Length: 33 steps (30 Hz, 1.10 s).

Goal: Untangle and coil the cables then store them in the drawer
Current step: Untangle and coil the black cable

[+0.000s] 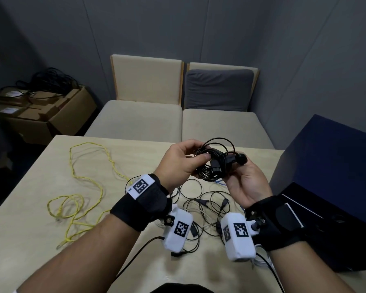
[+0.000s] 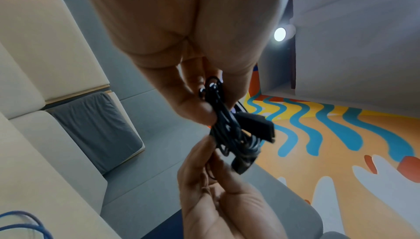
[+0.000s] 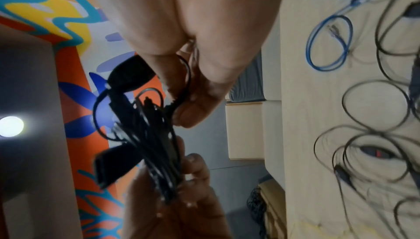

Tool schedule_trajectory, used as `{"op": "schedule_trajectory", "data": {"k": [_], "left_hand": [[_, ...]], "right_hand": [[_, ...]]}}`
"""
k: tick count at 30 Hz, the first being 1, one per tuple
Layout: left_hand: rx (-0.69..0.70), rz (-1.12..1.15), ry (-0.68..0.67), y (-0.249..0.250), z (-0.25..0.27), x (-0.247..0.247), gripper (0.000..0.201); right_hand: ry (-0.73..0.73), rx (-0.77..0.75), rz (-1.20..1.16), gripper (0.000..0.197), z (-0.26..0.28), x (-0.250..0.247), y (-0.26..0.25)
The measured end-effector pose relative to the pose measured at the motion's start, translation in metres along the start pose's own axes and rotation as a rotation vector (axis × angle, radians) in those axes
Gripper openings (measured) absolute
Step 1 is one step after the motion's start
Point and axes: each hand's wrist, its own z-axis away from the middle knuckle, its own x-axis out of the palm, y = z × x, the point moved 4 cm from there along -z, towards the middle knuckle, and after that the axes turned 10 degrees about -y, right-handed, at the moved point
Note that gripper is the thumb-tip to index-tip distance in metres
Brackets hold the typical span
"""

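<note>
Coiling of one black cable bundle (image 1: 215,163) is judged nearly finished. It is held above the far edge of the bench (image 1: 30,208), pinched by the curled fingers and thumb of the left hand (image 1: 182,163) and cradled in the curled right hand (image 1: 245,180). Nothing is seen stored yet, and no drawer can be made out with certainty. A yellow cable (image 1: 102,192) is spread loose towards the left edge. Thin black cables (image 1: 201,201) and a blue cable (image 3: 327,68) are left tangled by the near edge. No writing can be read; only square coded markers (image 1: 141,185) are shown on the wrist bands (image 1: 144,204).
</note>
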Motion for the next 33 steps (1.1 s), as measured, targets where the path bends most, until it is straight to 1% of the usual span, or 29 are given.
{"op": "schedule_trajectory", "data": {"k": [2,4,6,8,15,19,21,25,27,30,33], "left_hand": [[0.004,0.001,0.008,0.000,-0.001,0.000,0.010],[0.014,-0.014,0.020,0.000,-0.003,0.001,0.013],[0.020,-0.025,0.026,-0.001,-0.003,0.004,0.015],[0.008,-0.008,0.023,-0.003,-0.002,0.007,0.014],[-0.026,0.013,-0.026,-0.004,-0.001,0.009,0.007],[-0.049,0.004,-0.047,-0.004,-0.003,0.010,0.013],[-0.047,-0.045,-0.019,-0.006,-0.004,0.009,0.017],[-0.027,-0.216,0.071,-0.007,-0.007,0.007,0.020],[-0.015,-0.289,0.087,-0.006,-0.008,0.008,0.023],[-0.019,-0.287,0.096,-0.007,-0.010,0.011,0.025],[0.009,-0.313,0.112,-0.006,-0.010,0.012,0.023]], "right_hand": [[0.009,-0.030,-0.023,0.021,0.001,0.001,-0.002],[0.038,-0.065,-0.041,0.027,0.004,0.002,-0.005],[0.019,-0.081,-0.037,0.031,0.005,0.006,-0.007],[-0.012,-0.080,-0.005,0.031,0.005,0.011,-0.007],[0.017,-0.056,0.067,0.027,0.005,0.008,-0.006],[0.026,-0.037,0.028,0.027,0.005,0.007,-0.005],[0.030,-0.037,0.014,0.027,0.006,0.009,-0.004],[0.035,-0.048,-0.050,0.027,0.010,0.011,-0.001],[0.021,-0.048,-0.079,0.028,0.012,0.013,0.000],[-0.007,-0.041,-0.128,0.034,0.012,0.016,0.000],[-0.029,-0.036,-0.178,0.031,0.014,0.019,0.000]]}}
